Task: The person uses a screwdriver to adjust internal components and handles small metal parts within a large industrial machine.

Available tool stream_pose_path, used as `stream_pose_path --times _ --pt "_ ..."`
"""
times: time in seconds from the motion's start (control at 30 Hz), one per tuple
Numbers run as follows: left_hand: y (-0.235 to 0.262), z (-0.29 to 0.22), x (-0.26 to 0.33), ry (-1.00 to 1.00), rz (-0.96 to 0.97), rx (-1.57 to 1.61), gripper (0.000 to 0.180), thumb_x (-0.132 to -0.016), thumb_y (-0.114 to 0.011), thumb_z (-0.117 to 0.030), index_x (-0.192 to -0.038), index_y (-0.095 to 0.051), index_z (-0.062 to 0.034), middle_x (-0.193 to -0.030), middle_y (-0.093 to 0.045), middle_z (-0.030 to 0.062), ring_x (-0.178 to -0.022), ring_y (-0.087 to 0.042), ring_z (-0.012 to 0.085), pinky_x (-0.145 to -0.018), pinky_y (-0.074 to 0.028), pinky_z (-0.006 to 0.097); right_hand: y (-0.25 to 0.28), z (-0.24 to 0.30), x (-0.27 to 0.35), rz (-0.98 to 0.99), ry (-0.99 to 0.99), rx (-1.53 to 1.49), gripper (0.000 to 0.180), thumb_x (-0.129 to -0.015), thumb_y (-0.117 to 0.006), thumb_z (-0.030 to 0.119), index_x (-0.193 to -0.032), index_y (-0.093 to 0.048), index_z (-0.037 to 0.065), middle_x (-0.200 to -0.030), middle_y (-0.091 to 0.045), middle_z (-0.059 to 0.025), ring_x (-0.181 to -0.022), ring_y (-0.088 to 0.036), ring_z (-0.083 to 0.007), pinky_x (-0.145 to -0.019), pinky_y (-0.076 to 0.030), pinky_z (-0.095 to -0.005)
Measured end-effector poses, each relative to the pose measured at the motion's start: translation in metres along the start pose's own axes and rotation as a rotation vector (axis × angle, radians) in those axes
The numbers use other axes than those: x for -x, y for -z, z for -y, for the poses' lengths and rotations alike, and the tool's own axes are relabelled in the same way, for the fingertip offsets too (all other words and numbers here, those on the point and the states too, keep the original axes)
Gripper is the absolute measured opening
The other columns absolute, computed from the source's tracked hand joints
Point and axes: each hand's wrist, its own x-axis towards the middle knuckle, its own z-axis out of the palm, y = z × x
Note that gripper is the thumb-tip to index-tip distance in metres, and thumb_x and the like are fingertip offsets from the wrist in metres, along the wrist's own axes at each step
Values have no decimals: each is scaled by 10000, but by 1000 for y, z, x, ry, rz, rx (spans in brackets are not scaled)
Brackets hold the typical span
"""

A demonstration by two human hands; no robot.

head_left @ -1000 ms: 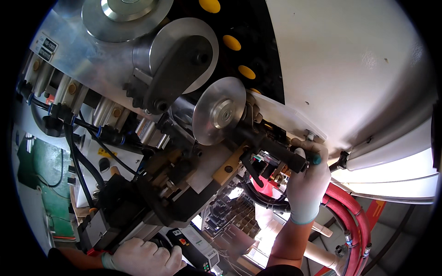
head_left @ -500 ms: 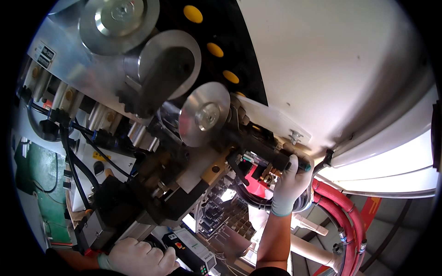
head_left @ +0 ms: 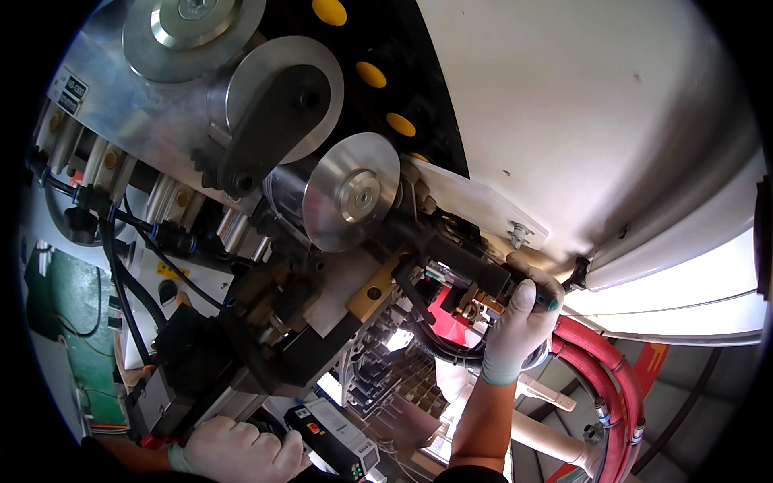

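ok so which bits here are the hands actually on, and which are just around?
In hand:
- right hand gripping the black cylindrical part under the white housing
- left hand resting at the dark machine block

Just around:
- silver pulley disc
- yellow buttons
- red hoses
- green mat
- black cables

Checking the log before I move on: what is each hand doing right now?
Left hand: closed, resting on the dark machine block.
Right hand: closed around the black cylindrical part.
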Motion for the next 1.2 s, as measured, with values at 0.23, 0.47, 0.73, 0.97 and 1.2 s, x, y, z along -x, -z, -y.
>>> stream_pose_path --times 0.23,0.47,0.73,0.97,1.2 --pt "0 2 0 -13 -1 9 289 -810 -771 -379 -947 -691 -138 -577 -480 -8 -532 -554 185 -470 -438 386 1 2 -11 152 -41 104 216 -1089 -556 141 -1242 -524 -8 -1178 -706 -187 -1102 -684 -236 -1020 -536 -376" --pt "1 1 0 1 1 14 282 -824 -762 -379 -947 -692 -135 -571 -482 -7 -530 -560 185 -471 -437 388 -5 17 -29 254 -78 362 106 -1041 -521 23 -1139 -546 -9 -1032 -743 -156 -944 -727 -212 -904 -578 -338" --pt "-13 10 8 -133 -97 -64 313 -855 -749 -464 -835 -687 -158 -492 -350 -37 -381 -332 88 -391 -213 286 -9 54 -37 252 34 583 71 -986 -588 -9 -1049 -597 20 -946 -741 -176 -857 -748 -271 -803 -580 -368" --pt "-3 1 6 -19 -38 0 292 -854 -735 -416 -937 -694 -140 -571 -503 -16 -535 -570 177 -478 -435 385 -10 48 -34 272 172 668 148 -965 -647 26 -1098 -591 57 -931 -753 -156 -793 -759 -298 -708 -588 -374" --pt "-1 3 5 -14 -9 7 292 -870 -722 -413 -957 -705 -134 -572 -512 -19 -533 -571 169 -473 -435 369 -11 45 -30 279 273 629 251 -929 -671 -37 -1139 -573 60 -989 -762 -163 -864 -767 -323 -760 -608 -379"
